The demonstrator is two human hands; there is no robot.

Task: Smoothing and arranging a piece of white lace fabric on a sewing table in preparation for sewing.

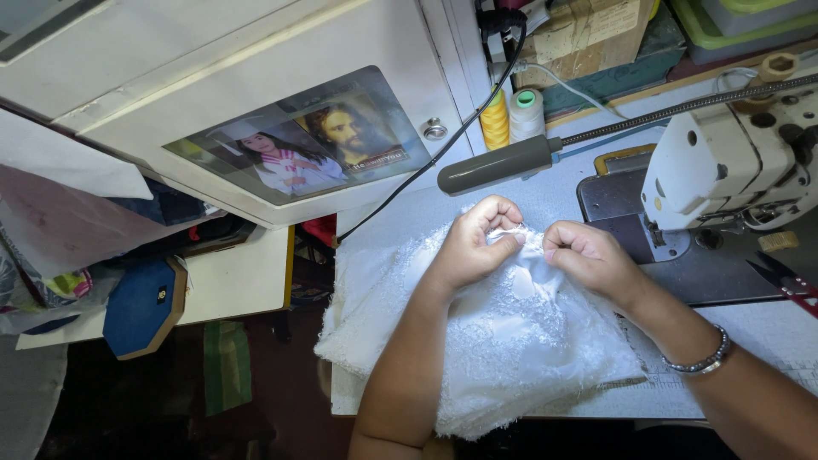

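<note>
Left hand [474, 241] and right hand [588, 255] pinched shut, knuckles facing, forearms converging

Two hands, left [471, 243] and right [588, 255]; one white cloth [503, 341]; two thread cones, yellow [494, 121] and white [526, 113]; one sewing machine [724, 162]; one lamp [498, 164]; one bracelet [703, 362]; one scissors [784, 274].

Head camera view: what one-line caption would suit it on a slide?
Two hands, left hand and right hand, pinch white lace fabric beside a sewing machine.
</note>
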